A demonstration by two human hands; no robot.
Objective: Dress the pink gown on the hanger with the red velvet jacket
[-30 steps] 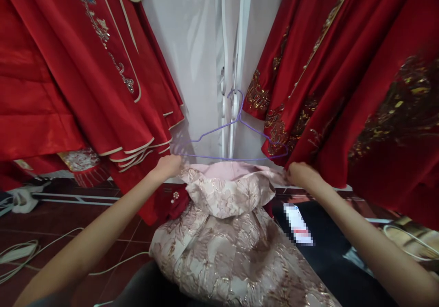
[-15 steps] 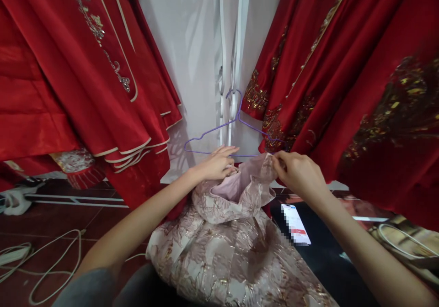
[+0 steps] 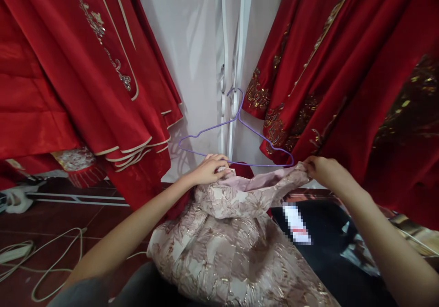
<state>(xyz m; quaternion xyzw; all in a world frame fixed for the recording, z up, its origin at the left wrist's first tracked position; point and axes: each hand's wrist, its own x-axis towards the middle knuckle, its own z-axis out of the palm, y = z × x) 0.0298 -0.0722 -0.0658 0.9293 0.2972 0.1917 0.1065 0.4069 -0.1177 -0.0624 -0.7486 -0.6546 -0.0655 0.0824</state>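
Observation:
A pink brocade garment (image 3: 226, 247) with gold floral pattern lies bunched in front of me, its pale lining showing at the top. My left hand (image 3: 208, 170) is closed on the left of its upper edge. My right hand (image 3: 322, 170) pinches the right corner of that edge and holds it stretched out. Just above the stretched edge hangs a purple wire hanger (image 3: 236, 138), hooked on a white rail (image 3: 236, 46). The hanger's bottom wire runs close over both hands.
Red embroidered robes hang at the left (image 3: 78, 69) and at the right (image 3: 350, 78), flanking the white wall. A phone (image 3: 297, 224) lies on a dark surface at the right. White cables (image 3: 41, 261) trail over the red tiled floor at the left.
My right hand has moved right, drawing the garment's top edge out flat. The left hand has closed on the edge near the hanger's middle.

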